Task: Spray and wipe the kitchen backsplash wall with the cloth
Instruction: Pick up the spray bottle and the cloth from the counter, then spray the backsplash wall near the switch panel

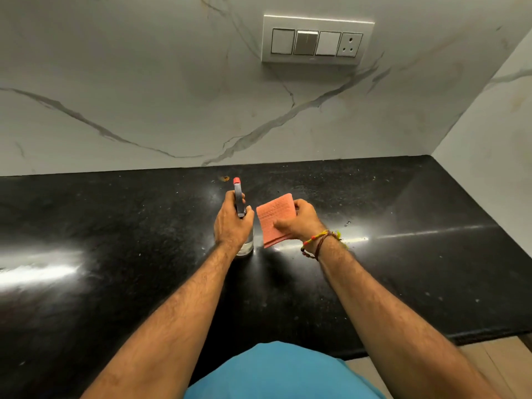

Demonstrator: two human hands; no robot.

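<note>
Cloth [275, 218] pinched by right hand [299, 220]; left hand [231, 223] fingers curl round spray bottle [240, 214]

No legible text, labels, brand names, numbers or signs anywhere in view. Small dark mark on lower edge of switch plate [316, 38], too small to read. Spray bottle [244, 243] and cloth [273, 220] without any readable print.
</note>
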